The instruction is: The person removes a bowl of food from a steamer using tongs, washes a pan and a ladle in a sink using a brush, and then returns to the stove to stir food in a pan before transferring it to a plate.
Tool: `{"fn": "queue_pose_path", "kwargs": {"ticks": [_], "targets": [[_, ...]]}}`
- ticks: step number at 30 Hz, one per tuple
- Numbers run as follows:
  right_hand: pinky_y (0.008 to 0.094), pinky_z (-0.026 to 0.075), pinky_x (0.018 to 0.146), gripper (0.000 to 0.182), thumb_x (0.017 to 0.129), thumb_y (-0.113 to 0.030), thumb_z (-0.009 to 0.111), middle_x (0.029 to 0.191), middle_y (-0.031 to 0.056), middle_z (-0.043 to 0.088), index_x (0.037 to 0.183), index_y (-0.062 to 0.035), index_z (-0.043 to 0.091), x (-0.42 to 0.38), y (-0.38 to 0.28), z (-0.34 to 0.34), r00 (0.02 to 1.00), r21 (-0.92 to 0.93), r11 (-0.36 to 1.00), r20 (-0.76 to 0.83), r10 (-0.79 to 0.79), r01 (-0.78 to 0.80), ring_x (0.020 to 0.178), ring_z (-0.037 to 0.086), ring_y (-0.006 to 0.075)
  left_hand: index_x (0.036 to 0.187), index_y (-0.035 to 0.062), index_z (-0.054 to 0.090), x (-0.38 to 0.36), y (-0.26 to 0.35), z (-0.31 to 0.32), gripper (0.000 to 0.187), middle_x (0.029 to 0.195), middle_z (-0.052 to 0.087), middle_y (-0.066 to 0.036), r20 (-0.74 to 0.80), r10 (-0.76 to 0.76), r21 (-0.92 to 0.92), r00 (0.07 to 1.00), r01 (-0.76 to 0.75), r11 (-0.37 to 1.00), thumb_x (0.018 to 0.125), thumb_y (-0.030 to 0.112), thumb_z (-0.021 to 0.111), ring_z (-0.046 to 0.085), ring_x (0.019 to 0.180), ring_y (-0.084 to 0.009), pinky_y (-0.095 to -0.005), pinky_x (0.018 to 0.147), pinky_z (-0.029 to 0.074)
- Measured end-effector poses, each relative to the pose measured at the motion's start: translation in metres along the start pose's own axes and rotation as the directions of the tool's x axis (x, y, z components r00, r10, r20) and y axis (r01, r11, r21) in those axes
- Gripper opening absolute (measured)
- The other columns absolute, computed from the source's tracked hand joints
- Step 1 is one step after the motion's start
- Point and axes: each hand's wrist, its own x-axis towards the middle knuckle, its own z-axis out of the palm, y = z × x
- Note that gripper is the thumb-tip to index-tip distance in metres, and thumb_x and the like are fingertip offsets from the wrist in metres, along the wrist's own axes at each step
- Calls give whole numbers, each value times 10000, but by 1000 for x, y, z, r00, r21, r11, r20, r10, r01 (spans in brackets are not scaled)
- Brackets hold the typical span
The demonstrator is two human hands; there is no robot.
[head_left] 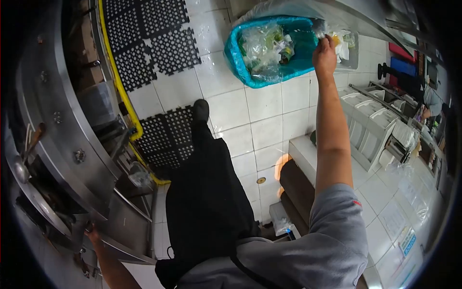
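My right hand [325, 59] reaches over the right end of a waste bin with a turquoise liner [236, 60]. Its fingers are closed on a small greyish, shiny thing [318, 28], too blurred to name. Crumpled clear plastic and green scraps [264, 48] lie inside the bin. At the lower left, my left hand [92, 234] is at the edge of the steel cooking counter [89, 183], near a round metal pan [45, 208]. The fingers of this hand look curled round something small and dark, which I cannot make out.
A grey container [355, 53] with scraps stands beside the bin. Black perforated mats [168, 48] lie on the white tiled floor [262, 132] by a yellow pipe [115, 72]. White bins [368, 120] line the right side. Another person's arm [432, 103] shows at the far right.
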Motion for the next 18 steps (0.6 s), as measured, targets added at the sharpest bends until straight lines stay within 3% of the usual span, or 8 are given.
{"fn": "queue_pose_path", "kwargs": {"ticks": [6,7,10,11,12,14,17,18], "targets": [[430,548,808,221,857,-95,546,1247,96,595,1050,-142,645,-35,21,82,985,-198,968,112,-133,154,1025,635,340,1357,-2,296,-3,5,-9,669,1275,569,-140,-14,-173,248,985,171,954,893,215,725,551,1166,-231,-371,995,417],[429,561,795,232,862,-97,539,1201,103,612,1057,-146,655,-47,33,107,852,-366,847,495,-173,385,1031,648,310,1358,-8,319,0,0,-11,668,1275,578,-136,-52,-203,224,978,209,952,890,238,726,553,1165,-231,-374,997,414],[428,570,783,211,870,-110,529,1171,110,626,1034,-147,657,-56,51,130,521,-322,687,848,-96,651,1029,660,286,1368,-22,360,9,-8,-18,688,1264,588,-140,13,-108,275,994,101,956,874,268,740,552,1169,-257,-382,1014,396],[439,558,801,214,862,-102,522,1131,127,645,1029,-127,653,-52,53,125,733,-310,837,665,-147,450,1020,662,311,1368,-22,360,-2,-12,-23,688,1264,588,-140,5,-120,275,993,114,955,874,268,740,552,1169,-257,-382,1014,396],[439,558,801,214,862,-102,522,1131,127,645,1029,-127,653,-49,49,118,735,-310,837,661,-152,452,1020,662,311,1378,-24,364,-7,-7,-22,679,1251,591,-151,-58,-142,364,988,153,919,878,251,732,552,1168,-274,-386,1016,393],[460,540,838,240,860,-118,511,1113,142,662,1058,-100,646,-39,42,94,936,-227,972,326,131,-57,1020,658,331,1388,-26,369,-1,12,-8,670,1238,594,-162,-116,-125,424,985,163,891,882,235,724,552,1167,-291,-391,1017,390],[447,542,819,291,860,-125,575,1111,189,665,1131,-22,598,-53,36,66,865,142,879,304,398,-455,1001,666,328,1405,-21,345,-8,1,-10,675,1268,561,-177,-42,13,345,999,2,938,885,206,709,542,1180,-307,-397,1021,387],[443,544,791,295,873,-131,586,1085,169,660,1146,-19,582,-63,29,63,700,492,503,416,581,-710,978,665,322,1407,-20,341,-5,-9,-10,661,1303,533,-179,-16,78,311,997,-69,948,892,196,695,539,1190,-308,-394,1020,389]]}}
